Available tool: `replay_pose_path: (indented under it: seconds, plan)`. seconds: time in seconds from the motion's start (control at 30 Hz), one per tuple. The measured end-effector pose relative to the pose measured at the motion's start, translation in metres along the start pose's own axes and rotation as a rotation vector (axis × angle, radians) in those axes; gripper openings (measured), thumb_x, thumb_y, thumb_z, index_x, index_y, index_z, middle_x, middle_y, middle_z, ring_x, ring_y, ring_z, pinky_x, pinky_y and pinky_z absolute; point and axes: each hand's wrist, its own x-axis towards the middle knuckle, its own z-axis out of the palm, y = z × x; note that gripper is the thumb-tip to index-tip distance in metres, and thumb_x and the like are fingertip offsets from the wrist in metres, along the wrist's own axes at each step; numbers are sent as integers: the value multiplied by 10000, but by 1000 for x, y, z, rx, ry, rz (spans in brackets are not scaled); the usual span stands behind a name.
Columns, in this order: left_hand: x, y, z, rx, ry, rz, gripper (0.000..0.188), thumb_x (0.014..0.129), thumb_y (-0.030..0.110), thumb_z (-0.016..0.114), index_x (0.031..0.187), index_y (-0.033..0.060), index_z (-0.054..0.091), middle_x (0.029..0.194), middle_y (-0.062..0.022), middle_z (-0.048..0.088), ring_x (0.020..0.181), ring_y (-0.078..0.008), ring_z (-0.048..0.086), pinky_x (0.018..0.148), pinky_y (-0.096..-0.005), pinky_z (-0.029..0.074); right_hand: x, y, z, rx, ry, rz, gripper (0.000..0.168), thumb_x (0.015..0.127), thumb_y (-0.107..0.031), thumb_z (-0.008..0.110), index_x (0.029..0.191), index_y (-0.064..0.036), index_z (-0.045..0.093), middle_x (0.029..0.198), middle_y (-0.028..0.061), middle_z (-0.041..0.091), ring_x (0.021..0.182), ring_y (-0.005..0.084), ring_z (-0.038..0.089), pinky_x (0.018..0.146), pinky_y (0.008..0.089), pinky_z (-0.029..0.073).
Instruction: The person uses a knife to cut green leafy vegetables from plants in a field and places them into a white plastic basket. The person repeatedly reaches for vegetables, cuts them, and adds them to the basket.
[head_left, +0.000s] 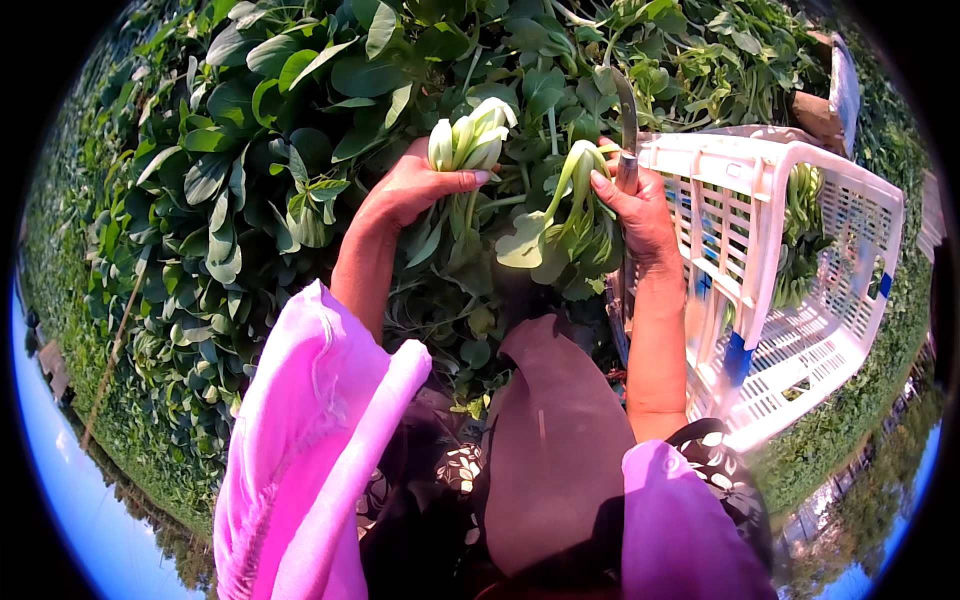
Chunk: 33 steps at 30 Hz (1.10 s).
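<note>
Several cut leafy greens with pale stem ends are bunched in my left hand, their leaves hanging down below the fist. My right hand grips the handle of a curved knife, whose blade points away from me. The same hand also pinches another leafy green by its pale base, with its leaves drooping. Both hands are raised side by side over the plants, a short gap between them. Part of the knife handle is hidden by my right fingers.
To the right, a white plastic crate lies tipped on its side, holding greens. Dense leafy plants grow on the left, and loose greens are piled ahead. A cardboard box stands beyond the crate.
</note>
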Motion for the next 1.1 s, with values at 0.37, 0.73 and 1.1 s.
replay_pose_path:
  seconds: [0.37, 0.73, 1.1]
  plan:
    - [-4, 0, 82, -670, 31, 77, 664, 684, 51, 775, 1264, 37, 452, 1159, -38, 555, 1071, -150, 527, 943, -312, 411, -3, -9, 68, -352, 193, -242, 252, 845, -242, 670, 931, -6, 655, 1171, 185, 537, 1144, 251, 495, 921, 358, 416]
    - [75, 118, -9, 1291, 231, 84, 372, 594, 76, 642, 949, -32, 622, 1095, -263, 569, 981, -336, 594, 819, -378, 487, 24, 24, 55, 230, 240, 70, 324, 938, -380, 501, 960, -59, 463, 671, -4, 450, 452, 66, 402, 393, 205, 340]
    - [-17, 14, -97, 869, 326, -86, 731, 602, 2, 633, 1302, -15, 421, 1132, -188, 586, 1053, -279, 576, 915, -326, 440, 121, 87, 128, -455, 39, -166, 311, 910, -301, 510, 974, -9, 593, 664, 125, 573, 573, 236, 534, 561, 333, 419]
